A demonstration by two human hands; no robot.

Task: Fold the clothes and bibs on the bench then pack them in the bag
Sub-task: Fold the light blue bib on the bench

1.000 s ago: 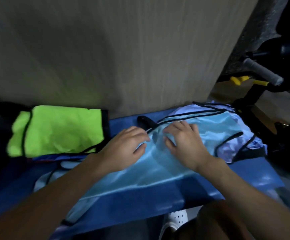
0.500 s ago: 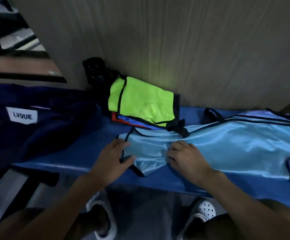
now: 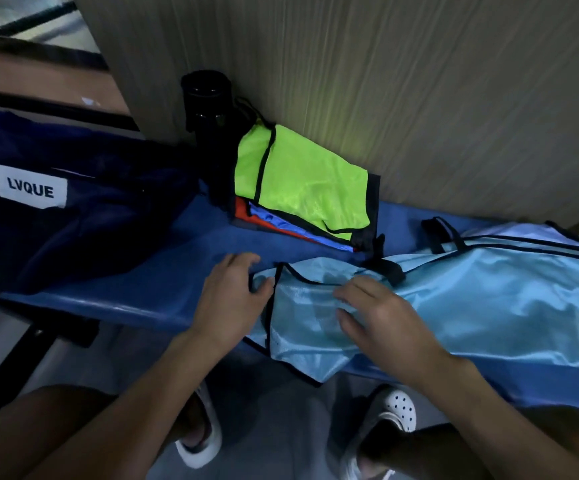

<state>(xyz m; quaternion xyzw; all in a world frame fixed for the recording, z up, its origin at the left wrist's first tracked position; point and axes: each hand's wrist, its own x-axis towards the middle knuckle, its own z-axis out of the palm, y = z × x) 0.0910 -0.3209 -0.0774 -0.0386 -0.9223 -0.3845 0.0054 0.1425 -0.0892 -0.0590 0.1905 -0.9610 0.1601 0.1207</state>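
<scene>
A light blue bib [image 3: 482, 299] with black trim lies stretched along the blue bench [image 3: 149, 271]; its left end droops over the front edge. My left hand [image 3: 232, 299] pinches the bib's left edge between thumb and fingers. My right hand [image 3: 381, 317] rests on the fabric just right of it, fingers loosely spread. A folded neon yellow bib [image 3: 301, 188] tops a small stack with red and blue pieces against the wall. The navy bag [image 3: 73, 216] with a white LVQUE label sits at the bench's left end.
A black cylindrical container [image 3: 206, 109] stands against the wood-grain wall [image 3: 385, 81] behind the stack. Black straps [image 3: 435, 232] lie on the bench behind the blue bib. My white perforated shoes [image 3: 395, 410] are on the grey floor below the bench.
My view swung left along the bench, bringing the bag into sight. Both hands slid left along the light blue bib to its left end, and the left hand now pinches its edge.
</scene>
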